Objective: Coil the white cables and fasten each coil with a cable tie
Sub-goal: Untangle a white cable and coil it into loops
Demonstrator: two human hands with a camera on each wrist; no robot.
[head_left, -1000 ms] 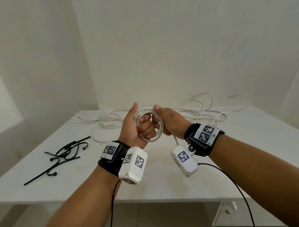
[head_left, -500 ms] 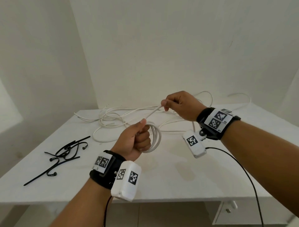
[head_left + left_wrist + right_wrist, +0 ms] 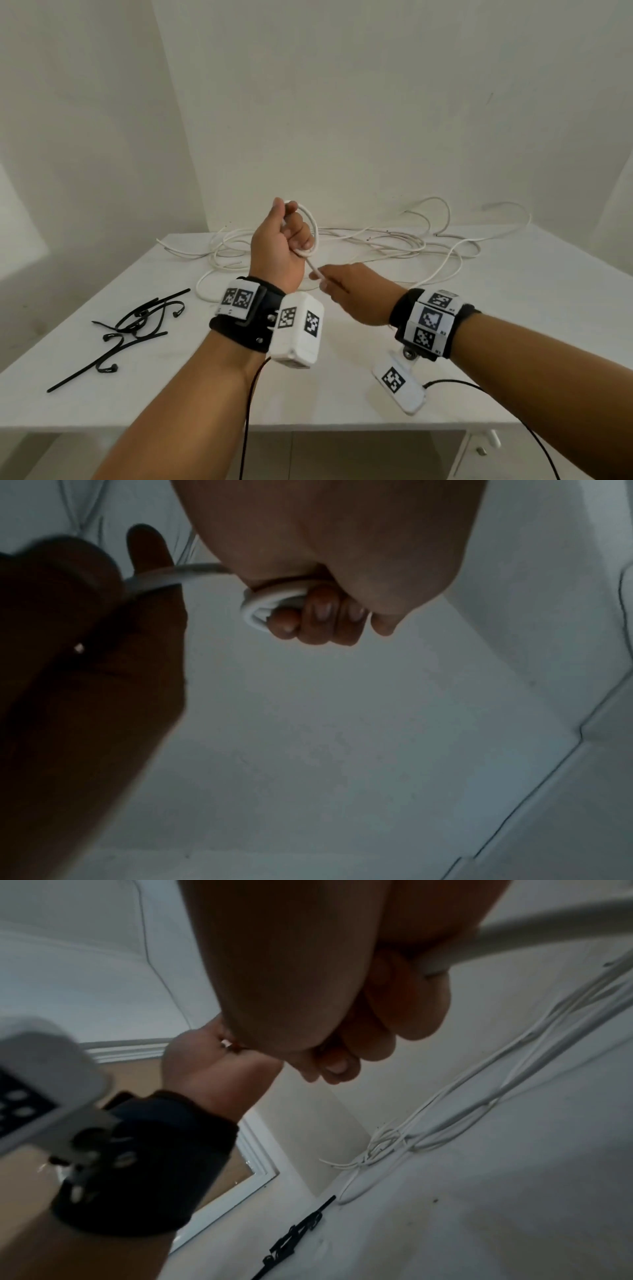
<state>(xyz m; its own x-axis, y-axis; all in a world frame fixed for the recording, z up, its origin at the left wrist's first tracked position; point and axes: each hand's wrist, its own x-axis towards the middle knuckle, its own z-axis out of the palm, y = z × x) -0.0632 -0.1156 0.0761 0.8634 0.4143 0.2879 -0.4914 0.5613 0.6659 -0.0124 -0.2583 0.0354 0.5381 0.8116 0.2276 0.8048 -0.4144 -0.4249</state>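
**Winding the first coil, ties still waiting**

The left hand (image 3: pixel 279 245) is raised above the middle of the white table (image 3: pixel 513 325), its fingers curled tight round a small coil (image 3: pixel 310 228) of white cable. Just below it, the right hand (image 3: pixel 352 294) pinches the running length of the same cable (image 3: pixel 314 269) between thumb and fingertips, the strand drawn taut between the two hands.

This looks like the winding step, with much slack left: the loose cables (image 3: pixel 394 243) sprawl along the table's far edge. The next move likely calls for swinging the pinched length up and over the left fist to lay another loop, keeping turns even. No coil is tied yet; the black cable ties (image 3: pixel 137 325) lie untouched near the left edge.

The left wrist view shows what the head view hides: the stacked loops (image 3: pixel 270 599) sitting under the curled fingers (image 3: pixel 315 618). The right wrist view shows the cable (image 3: pixel 479 942) passing through the closed right fingers.
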